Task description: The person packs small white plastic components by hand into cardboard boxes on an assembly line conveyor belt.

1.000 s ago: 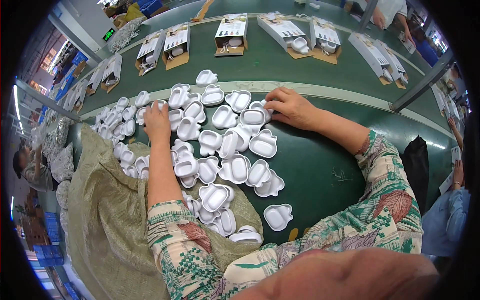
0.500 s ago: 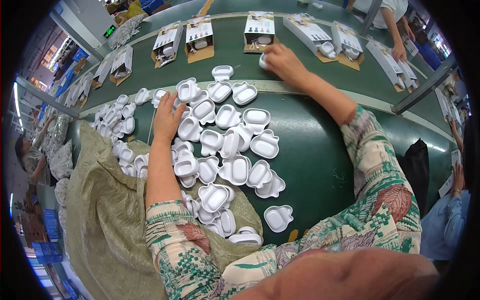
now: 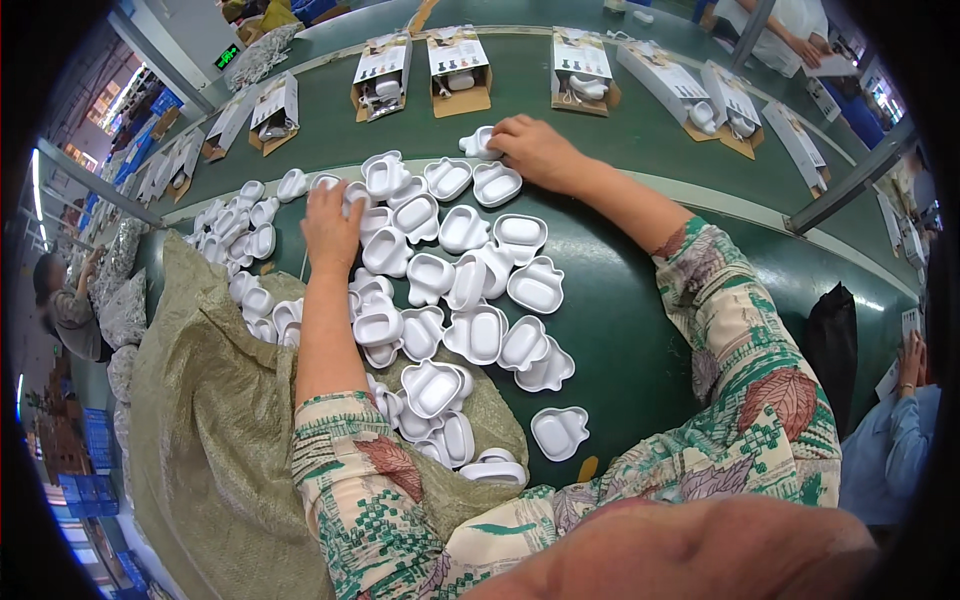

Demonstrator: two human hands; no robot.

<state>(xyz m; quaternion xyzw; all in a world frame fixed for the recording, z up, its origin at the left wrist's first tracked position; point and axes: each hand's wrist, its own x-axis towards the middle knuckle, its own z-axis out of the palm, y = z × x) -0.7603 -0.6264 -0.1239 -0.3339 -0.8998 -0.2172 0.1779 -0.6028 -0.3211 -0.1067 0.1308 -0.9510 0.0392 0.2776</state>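
Many shallow white plastic dishes (image 3: 475,333), each with a rounded lobed outline, lie heaped on the green table. At the far edge of the heap, the fingers and thumb of my left hand (image 3: 332,228) close around a small white dish (image 3: 355,194); its grip is partly hidden. My right hand (image 3: 535,152) reaches over the belt and pinches the right end of another white dish (image 3: 475,143). This one lies on the conveyor, just past the pale rail.
Open cartons (image 3: 457,68) with white parts inside stand along the green conveyor belt (image 3: 330,130). A woven olive sack (image 3: 215,400) lies at the left under some dishes. Metal posts (image 3: 850,180) rise at the right. Other people (image 3: 890,440) work on both sides.
The cartons have shifted right along the belt. My right hand has come left from a carton to the dish on the belt. My left hand's fingers have drawn closer together.
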